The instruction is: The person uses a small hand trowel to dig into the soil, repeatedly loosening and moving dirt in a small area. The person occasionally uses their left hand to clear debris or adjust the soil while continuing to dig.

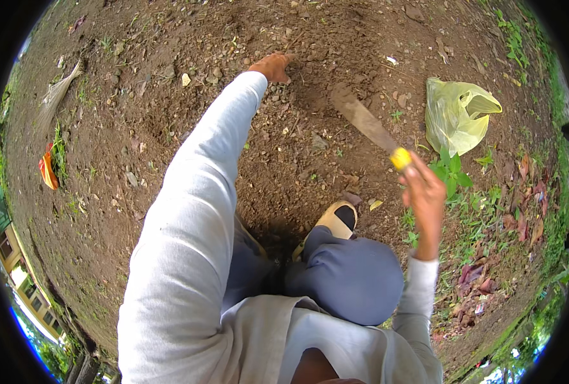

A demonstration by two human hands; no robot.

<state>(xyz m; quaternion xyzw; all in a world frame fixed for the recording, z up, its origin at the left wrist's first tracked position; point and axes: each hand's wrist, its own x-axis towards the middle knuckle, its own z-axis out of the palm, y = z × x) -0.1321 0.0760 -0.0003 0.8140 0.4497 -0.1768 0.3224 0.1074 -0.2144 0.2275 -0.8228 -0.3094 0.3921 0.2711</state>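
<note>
My right hand grips a machete by its handle, which shows a yellow part just beyond the fingers. The broad, soil-stained blade slants up and left, its tip at the loosened brown soil; whether it touches is hard to tell. My left hand reaches far forward, low over the pebbly ground left of that tip. Its thumb and fingers are apart, with nothing visible between them. Both sleeves are light grey.
Right of the blade sits a yellow-green plastic bag, with a leafy plant below it. A bundle of pale bristles and an orange object lie far left. My shoe is close below. Dry leaves litter the right.
</note>
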